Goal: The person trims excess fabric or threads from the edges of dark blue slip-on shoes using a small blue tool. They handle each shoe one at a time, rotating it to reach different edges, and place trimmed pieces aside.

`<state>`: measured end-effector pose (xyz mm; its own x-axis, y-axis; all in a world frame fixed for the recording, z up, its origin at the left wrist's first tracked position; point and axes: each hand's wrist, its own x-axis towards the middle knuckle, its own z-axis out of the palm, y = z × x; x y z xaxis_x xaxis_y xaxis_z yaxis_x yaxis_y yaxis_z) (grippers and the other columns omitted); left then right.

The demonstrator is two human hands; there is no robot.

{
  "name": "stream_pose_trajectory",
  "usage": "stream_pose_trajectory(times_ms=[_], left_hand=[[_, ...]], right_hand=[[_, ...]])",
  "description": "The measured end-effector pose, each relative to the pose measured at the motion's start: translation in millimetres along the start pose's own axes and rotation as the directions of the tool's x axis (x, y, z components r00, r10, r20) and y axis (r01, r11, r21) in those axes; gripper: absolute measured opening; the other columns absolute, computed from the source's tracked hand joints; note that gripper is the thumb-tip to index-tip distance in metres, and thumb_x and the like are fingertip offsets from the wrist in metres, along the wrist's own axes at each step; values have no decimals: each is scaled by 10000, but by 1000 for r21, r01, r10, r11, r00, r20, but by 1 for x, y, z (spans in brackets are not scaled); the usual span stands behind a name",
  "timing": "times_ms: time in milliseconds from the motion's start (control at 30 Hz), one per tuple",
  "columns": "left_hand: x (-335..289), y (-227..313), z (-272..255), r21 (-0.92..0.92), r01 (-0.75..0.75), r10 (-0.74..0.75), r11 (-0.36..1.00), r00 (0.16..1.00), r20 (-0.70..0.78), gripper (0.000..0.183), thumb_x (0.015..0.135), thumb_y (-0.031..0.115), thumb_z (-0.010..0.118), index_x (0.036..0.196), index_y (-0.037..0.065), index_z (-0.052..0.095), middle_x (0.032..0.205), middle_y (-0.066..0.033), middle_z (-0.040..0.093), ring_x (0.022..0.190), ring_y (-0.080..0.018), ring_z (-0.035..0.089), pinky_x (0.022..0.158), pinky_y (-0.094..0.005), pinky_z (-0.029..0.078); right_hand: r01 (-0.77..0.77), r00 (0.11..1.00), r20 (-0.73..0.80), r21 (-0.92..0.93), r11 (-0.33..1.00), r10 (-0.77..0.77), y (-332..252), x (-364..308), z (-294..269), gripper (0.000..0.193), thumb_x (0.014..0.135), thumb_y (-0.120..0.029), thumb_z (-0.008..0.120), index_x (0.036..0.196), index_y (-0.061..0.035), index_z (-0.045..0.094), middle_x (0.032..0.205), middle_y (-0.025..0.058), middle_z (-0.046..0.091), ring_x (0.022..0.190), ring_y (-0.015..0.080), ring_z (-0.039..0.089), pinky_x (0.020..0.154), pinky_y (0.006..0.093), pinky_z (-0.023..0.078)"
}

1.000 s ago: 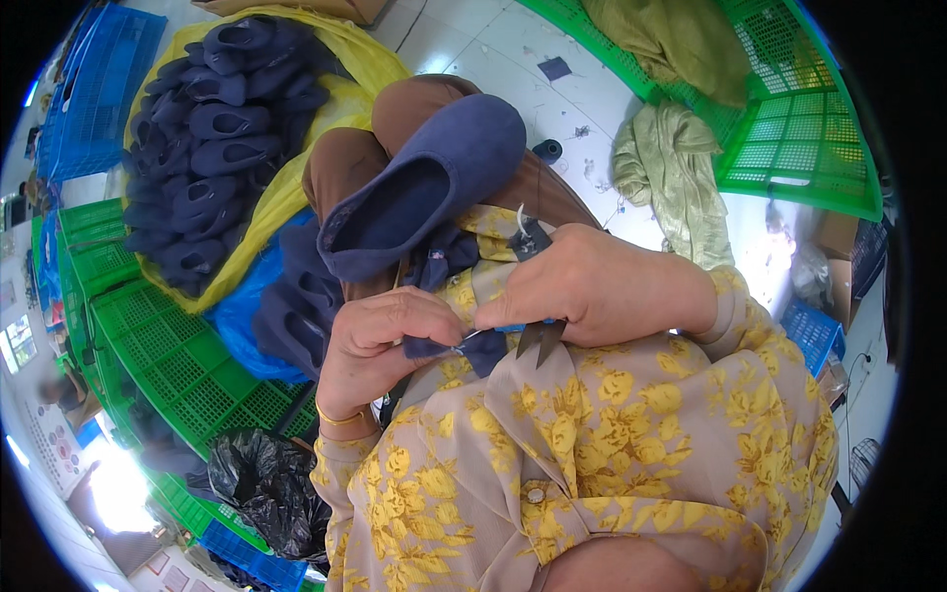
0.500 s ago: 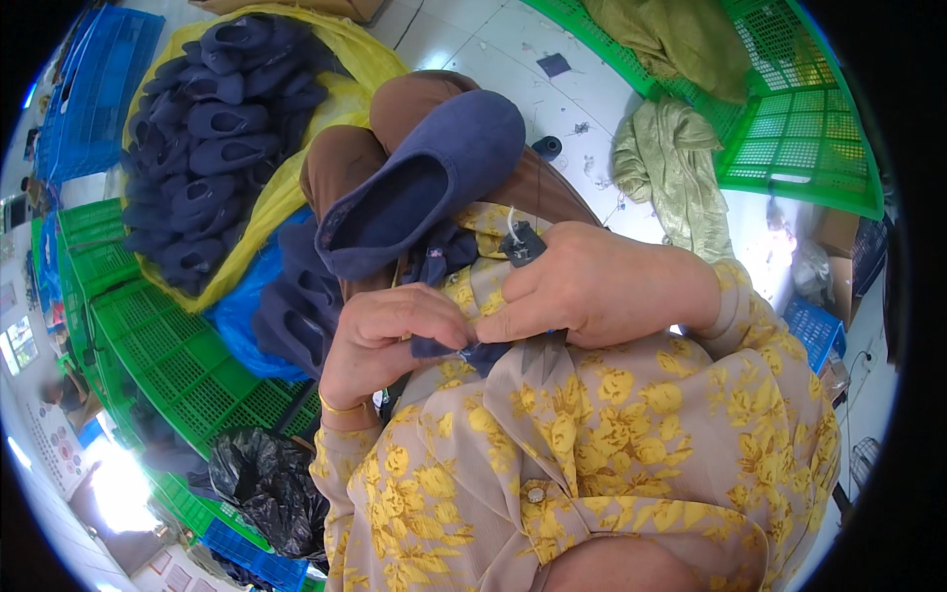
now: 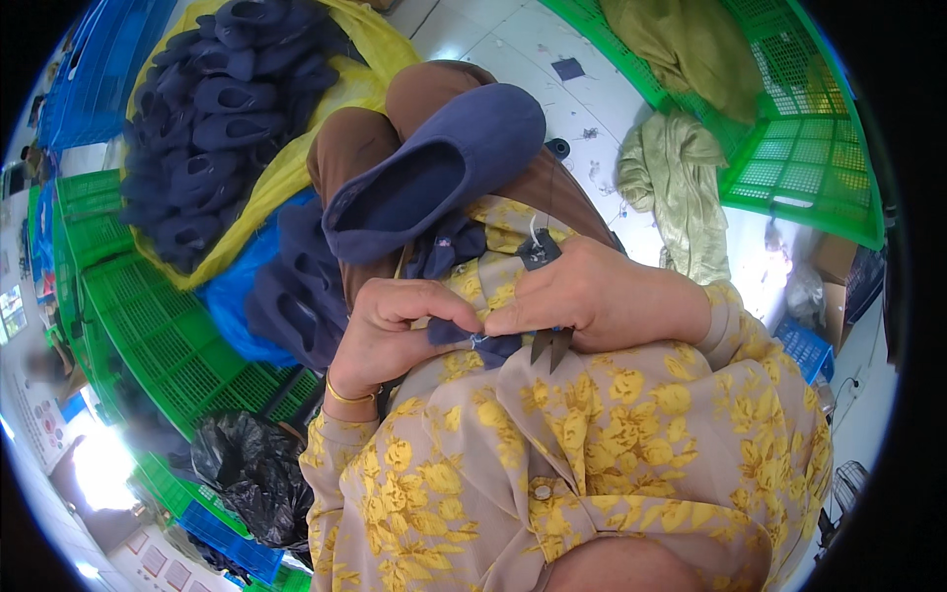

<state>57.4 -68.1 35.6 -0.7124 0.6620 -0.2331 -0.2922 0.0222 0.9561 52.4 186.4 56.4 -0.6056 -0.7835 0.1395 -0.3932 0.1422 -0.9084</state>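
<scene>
Over my lap, my left hand (image 3: 390,331) is closed, pinching a small piece of navy cloth (image 3: 485,349) with some light thread on it. My right hand (image 3: 607,296) meets it there, thumb and fingertip pressed at the cloth's upper edge. Tucked in that same right hand is a pair of thread snips (image 3: 550,345). Their dark blades point down below the palm, and the wrapped grip with a white tie pokes out above. Beyond my hands, a navy slipper (image 3: 493,138) lies across my knees, its opening facing up. More navy cloth (image 3: 444,249) is bunched beneath it.
A yellow sack (image 3: 370,84) heaped with navy slippers (image 3: 232,128) stands at the far left. Green crates (image 3: 163,335) line the left side, near a black plastic bag (image 3: 252,474). At far right, pale green fabric (image 3: 676,187) hangs from a green crate (image 3: 804,163).
Both hands stay together at the navy cloth, the left fingertips shifting slightly right. The snips' blades have moved a little up and right. The whole view has tilted slightly.
</scene>
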Motion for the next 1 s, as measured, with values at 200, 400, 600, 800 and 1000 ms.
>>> stream_pose_trajectory(times_ms=[200, 400, 600, 800, 1000], left_hand=[[-1, -1, 5, 4, 72, -72, 997, 996, -46, 110, 779, -68, 712, 880, -24, 712, 871, -63, 720, 813, -113, 665, 730, -227, 512], [-2, 0, 5, -103, 93, -96, 990, 995, -30, 118, 790, -65, 712, 903, -29, 711, 886, -56, 718, 826, -102, 657, 745, -225, 511], [-2, -2, 6, -140, 110, -115, 984, 993, -28, 139, 783, -74, 722, 913, -26, 713, 898, -63, 715, 833, -115, 659, 759, -233, 520], [-2, 1, 8, -148, 127, -135, 981, 990, -45, 146, 756, -79, 749, 887, -26, 716, 908, -78, 709, 837, -141, 669, 772, -249, 540], [-1, 3, 9, -123, 149, -156, 981, 986, -54, 175, 740, -89, 757, 898, -25, 717, 913, -72, 706, 843, -130, 664, 771, -243, 538]], right_hand=[[5, 1000, -16, -20, 1000, -5, 1, -2, 6, 406, 671, 23, 677, 1060, -91, 654, 816, 78, 660, 756, 295, 657, 620, 377, 513], [6, 1000, 28, 105, 994, -9, 7, -4, 5, 502, 658, 52, 683, 1138, -87, 629, 908, 106, 676, 834, 316, 664, 692, 375, 529], [-46, 994, 103, 237, 970, 22, 17, -10, 3, 600, 680, 80, 692, 1242, -115, 615, 1010, 114, 697, 900, 321, 674, 740, 363, 534], [-46, 987, 158, 211, 976, 12, 18, -9, -3, 610, 687, 60, 686, 1268, -107, 603, 1024, 133, 694, 897, 338, 669, 731, 375, 529], [-68, 984, 173, 141, 988, 43, 7, -7, -8, 563, 690, 37, 685, 1238, -68, 608, 981, 152, 687, 887, 344, 660, 745, 387, 531]])
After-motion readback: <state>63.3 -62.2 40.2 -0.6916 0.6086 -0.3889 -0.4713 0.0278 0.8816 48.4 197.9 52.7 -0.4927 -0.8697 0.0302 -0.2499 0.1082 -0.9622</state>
